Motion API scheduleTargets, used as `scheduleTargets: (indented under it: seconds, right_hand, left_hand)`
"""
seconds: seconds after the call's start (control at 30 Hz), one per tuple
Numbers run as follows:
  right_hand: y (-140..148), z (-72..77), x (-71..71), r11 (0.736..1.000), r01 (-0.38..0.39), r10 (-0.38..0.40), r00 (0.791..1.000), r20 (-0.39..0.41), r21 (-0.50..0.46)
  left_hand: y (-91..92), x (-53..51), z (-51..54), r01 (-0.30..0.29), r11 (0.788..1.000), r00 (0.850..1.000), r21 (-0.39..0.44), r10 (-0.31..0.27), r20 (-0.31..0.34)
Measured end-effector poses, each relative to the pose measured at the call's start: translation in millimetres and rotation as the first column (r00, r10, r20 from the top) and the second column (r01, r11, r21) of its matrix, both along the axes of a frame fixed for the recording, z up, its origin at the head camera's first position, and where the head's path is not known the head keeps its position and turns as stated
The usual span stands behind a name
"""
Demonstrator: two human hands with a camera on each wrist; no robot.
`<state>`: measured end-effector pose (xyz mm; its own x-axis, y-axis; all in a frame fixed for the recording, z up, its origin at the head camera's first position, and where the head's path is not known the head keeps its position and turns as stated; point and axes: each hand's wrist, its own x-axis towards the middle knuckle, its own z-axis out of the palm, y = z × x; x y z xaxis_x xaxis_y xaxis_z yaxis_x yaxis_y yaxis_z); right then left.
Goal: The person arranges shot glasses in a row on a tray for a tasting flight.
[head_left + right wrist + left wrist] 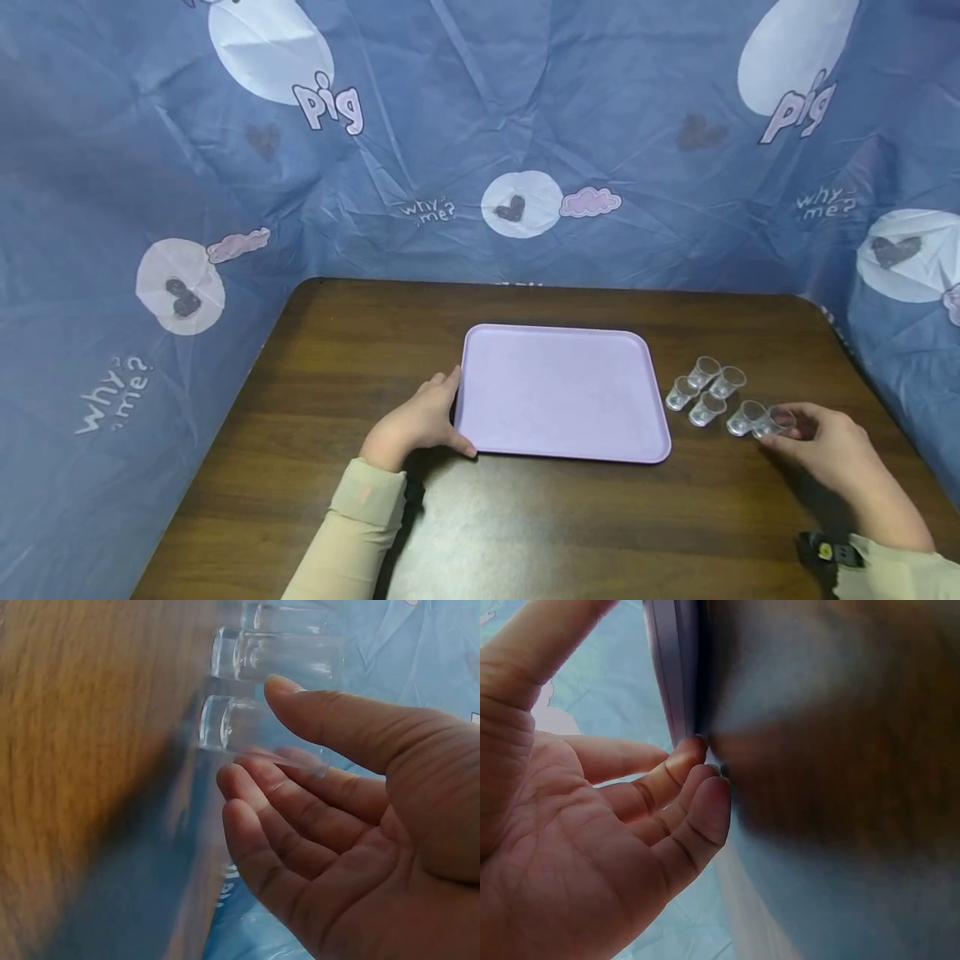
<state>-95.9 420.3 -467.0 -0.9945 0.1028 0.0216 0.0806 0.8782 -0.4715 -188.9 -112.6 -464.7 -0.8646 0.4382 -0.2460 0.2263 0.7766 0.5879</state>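
The right hand (832,450) pinches a small cup (236,724), thumb on one side and fingers curled on the other, with only a narrow gap between them. The left hand (416,425) holds the near left corner of a tray (558,392), its thumb along the near edge and its fingers bent against the left edge.

The pinched cup is clear, colourless and smooth, a little wider at the mouth than at the base, with bright glints round its thick bottom. It is to the right of the tray, over the right part of the table (525,525); whether its base touches the wood, I cannot tell. Its mouth points up, and its long axis runs close to upright. Just beside it, to the left, stands a matching cup (744,421), also mouth up. Farther left, four more cups (707,410) stand upright in a loose cluster near the tray's right edge.

The tray is plain lilac, with rounded corners and a low rim. It lies flat, face up, its long axis running left to right. The table is brown with a wood grain. Beyond it hangs a blue cloth (450,142) with printed words, hearts and pale round shapes.
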Motion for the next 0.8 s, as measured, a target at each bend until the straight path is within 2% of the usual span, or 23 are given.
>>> scheduleTargets:
  seconds: [0.43, 0.8]
  right_hand:
    - [2, -9.2, 2.2, 0.999, 0.020, -0.021, 1.000, -0.022, -0.038]
    - [6, -13.8, 4.9, 0.994, 0.030, -0.037, 0.997, -0.072, -0.104]
  left_hand:
    - [0.9, 0.9, -0.4, 0.008, 1.000, 1.000, -0.009, -0.008, -0.026]
    - [0.6, 2.7, 2.1, -0.005, 1.000, 1.000, -0.015, 0.005, -0.007]
